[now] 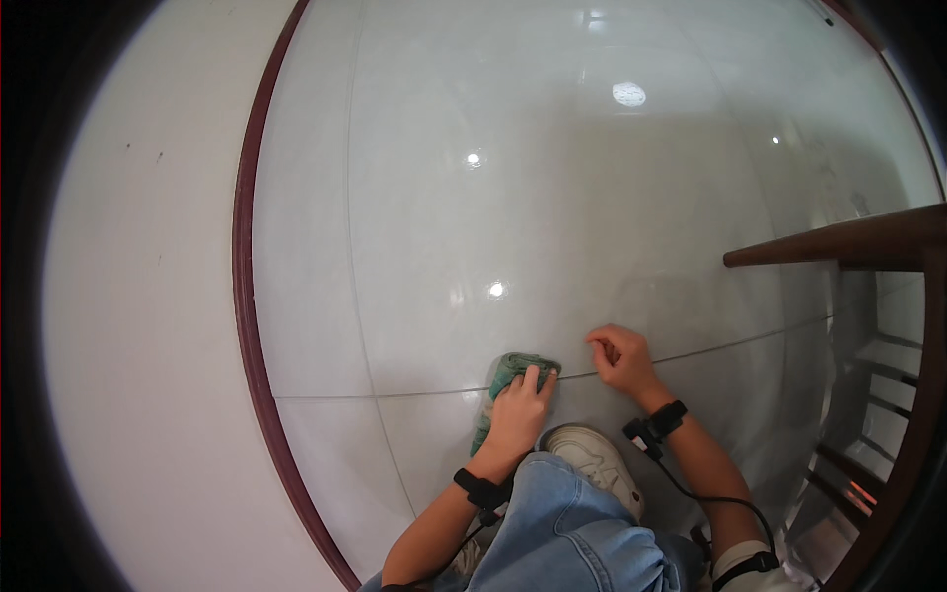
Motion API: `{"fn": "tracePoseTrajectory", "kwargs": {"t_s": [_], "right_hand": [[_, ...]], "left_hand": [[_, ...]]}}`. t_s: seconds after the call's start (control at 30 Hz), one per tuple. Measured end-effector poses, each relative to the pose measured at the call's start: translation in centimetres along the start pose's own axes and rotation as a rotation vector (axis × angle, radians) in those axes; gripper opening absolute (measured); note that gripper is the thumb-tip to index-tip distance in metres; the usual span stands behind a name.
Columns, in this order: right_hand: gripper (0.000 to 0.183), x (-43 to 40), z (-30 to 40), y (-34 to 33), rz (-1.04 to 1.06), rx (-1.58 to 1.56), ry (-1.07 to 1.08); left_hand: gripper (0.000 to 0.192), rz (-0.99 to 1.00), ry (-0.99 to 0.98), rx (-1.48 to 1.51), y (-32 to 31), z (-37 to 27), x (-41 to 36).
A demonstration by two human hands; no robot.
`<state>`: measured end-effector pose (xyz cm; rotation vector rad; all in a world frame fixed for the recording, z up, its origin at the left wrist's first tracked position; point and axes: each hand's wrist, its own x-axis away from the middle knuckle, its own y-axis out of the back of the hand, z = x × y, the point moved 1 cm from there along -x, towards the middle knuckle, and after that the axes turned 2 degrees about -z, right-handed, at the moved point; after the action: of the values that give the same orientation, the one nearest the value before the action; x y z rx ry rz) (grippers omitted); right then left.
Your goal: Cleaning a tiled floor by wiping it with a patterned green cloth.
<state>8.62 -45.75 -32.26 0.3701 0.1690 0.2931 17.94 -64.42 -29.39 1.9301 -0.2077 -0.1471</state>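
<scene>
My left hand (pixel 519 414) rests on a folded green cloth (pixel 510 366), with its fingers spread over the cloth's top. The cloth lies on the glossy pale tile floor (pixel 444 222), across a dark joint line, and part of it runs back beneath my wrist. To the right, my right hand (pixel 623 359) is held near the same joint line with its fingers curled in. Nothing shows in that hand, and whether it touches the floor is hard to tell.
A white shoe (pixel 592 459) and a knee in blue jeans (pixel 562 510) are just behind my hands. A dark red skirting strip (pixel 245 222) edges the pale wall (pixel 148 333) at left. Dark wooden furniture (pixel 851 237) juts in from the right. Black cables (pixel 710 498) run from my wrist straps.
</scene>
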Motion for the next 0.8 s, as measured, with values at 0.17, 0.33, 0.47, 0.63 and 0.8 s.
{"fn": "tracePoseTrajectory", "kwargs": {"t_s": [0.17,0.33,0.47,0.63,0.8], "right_hand": [[0.008,-0.2,-0.5,0.1,-0.002,0.019,0.027],[0.007,-0.2,0.3,-0.1,0.005,0.031,0.008],[0.007,-0.4,-0.2,0.3,-0.004,0.023,0.026],[0.008,-0.2,0.3,-0.3,0.009,0.02,0.027],[0.007,-0.4,0.0,0.3,0.012,0.02,0.021]], "left_hand": [[0.056,0.07,-0.003,-0.016,1.0,1.8,0.9],[0.051,0.005,0.002,0.001,0.2,-0.4,-0.3],[0.05,0.031,-0.069,-0.002,0.9,1.4,-0.2],[0.051,0.016,0.022,0.013,-0.2,-0.5,-0.7],[0.051,-0.009,-0.01,0.057,1.0,0.7,-0.8]]}}
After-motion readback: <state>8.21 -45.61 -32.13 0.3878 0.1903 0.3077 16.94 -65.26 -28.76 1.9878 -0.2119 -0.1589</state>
